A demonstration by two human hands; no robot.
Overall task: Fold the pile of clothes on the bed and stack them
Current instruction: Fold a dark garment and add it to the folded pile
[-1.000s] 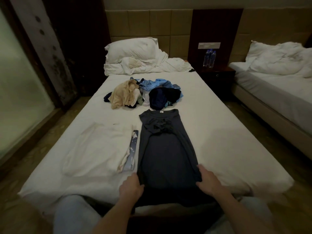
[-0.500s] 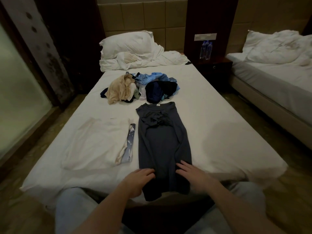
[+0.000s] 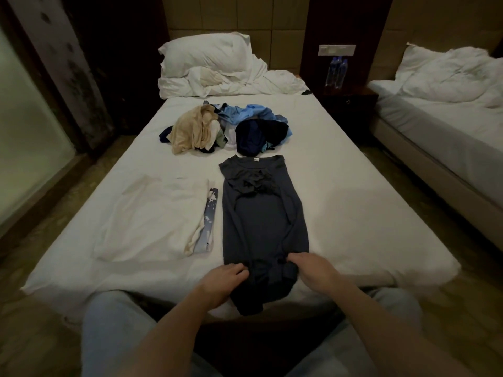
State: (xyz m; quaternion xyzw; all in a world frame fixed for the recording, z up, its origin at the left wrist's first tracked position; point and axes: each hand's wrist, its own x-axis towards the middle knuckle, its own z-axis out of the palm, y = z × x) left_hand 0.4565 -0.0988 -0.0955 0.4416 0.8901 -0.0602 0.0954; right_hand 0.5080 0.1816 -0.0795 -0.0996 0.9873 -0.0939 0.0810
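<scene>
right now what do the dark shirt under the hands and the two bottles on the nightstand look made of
Dark shirt: seems a thin, soft knit fabric, matte grey-blue; it lies limp and bunches in small folds where the hands gather its hem. Bottles: probably clear plastic with a blue tint and a faint sheen, since the dark panel shows through them, though they are too far away to be sure.

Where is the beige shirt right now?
In the head view, the beige shirt is crumpled on the left of the unfolded pile, mid-bed, beyond the dark shirt.
</scene>
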